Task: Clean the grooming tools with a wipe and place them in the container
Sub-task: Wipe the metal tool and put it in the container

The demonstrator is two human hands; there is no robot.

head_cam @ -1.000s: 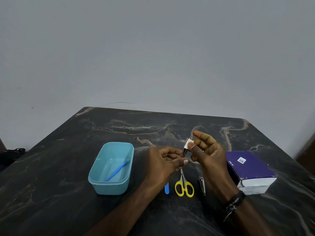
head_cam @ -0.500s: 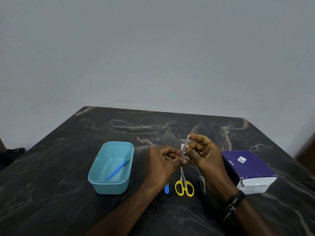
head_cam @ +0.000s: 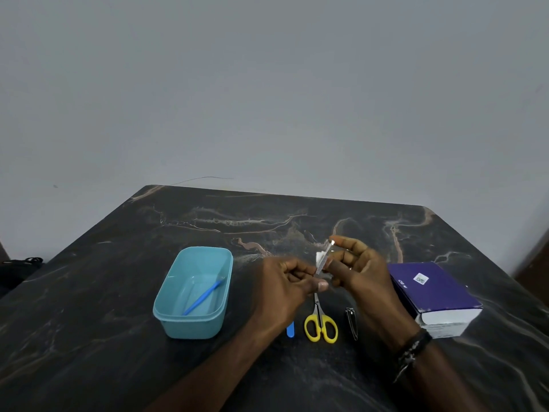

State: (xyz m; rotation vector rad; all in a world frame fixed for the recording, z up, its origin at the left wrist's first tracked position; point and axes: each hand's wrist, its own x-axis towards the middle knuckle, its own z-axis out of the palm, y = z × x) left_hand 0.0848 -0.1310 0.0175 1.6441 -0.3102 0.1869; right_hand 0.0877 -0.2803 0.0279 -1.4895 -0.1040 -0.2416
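Head view: left hand (head_cam: 285, 288) pinches nail file (head_cam: 323, 258) base; right hand (head_cam: 353, 263) pinches wipe (head_cam: 319, 257) against it. Wiping step in hand. Next, judged: file into container (head_cam: 193, 292).

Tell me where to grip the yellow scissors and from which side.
Grip the scissors by the yellow handle loops, coming from above on the near side. They lie flat and closed, loops toward the person, while the blade tips run under the left hand.

Left hand (head_cam: 285, 289) and right hand (head_cam: 359, 272) together above table, fingers curled (both pinching).
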